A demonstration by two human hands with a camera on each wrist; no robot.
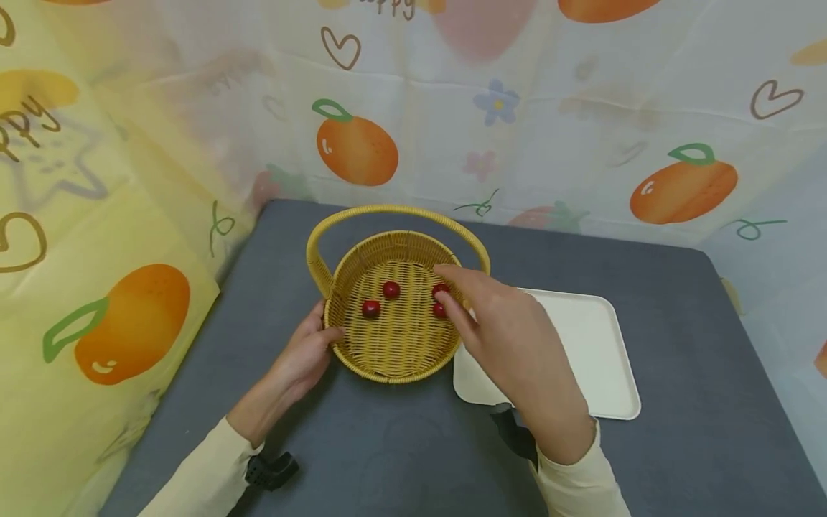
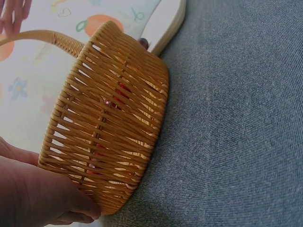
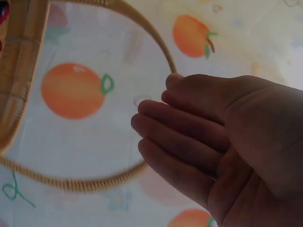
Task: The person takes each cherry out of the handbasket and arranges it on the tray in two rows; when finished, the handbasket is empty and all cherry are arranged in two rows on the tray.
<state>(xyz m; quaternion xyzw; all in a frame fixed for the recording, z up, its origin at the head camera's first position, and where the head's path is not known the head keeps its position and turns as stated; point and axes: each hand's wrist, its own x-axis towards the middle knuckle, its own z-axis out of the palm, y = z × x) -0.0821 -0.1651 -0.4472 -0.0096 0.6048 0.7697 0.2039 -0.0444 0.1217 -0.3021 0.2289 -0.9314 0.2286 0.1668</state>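
Containing four red cherries (image 1: pixel 390 289), a yellow wicker basket (image 1: pixel 394 348) w/ arched handle (image 1: pixel 394 209) is gripped at its L rim by the L hand (image 1: pixel 309 357), thumb over edge. Over its R side, the R hand (image 1: pixel 510 330) is held, fingers extended, thumb & index apart; two cherries partly hidden. White rect. tray (image 1: pixel 597 352) is set just beside, on R, on dk grey tabletop (image 1: pixel 388 452)

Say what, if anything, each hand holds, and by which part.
The left hand grips the basket by its left rim and side; the right hand holds nothing.

Cream long sleeves (image 1: pixel 202 472), black devices (image 1: pixel 271 472) at both wrists, bare hands (image 1: pixel 305 357)
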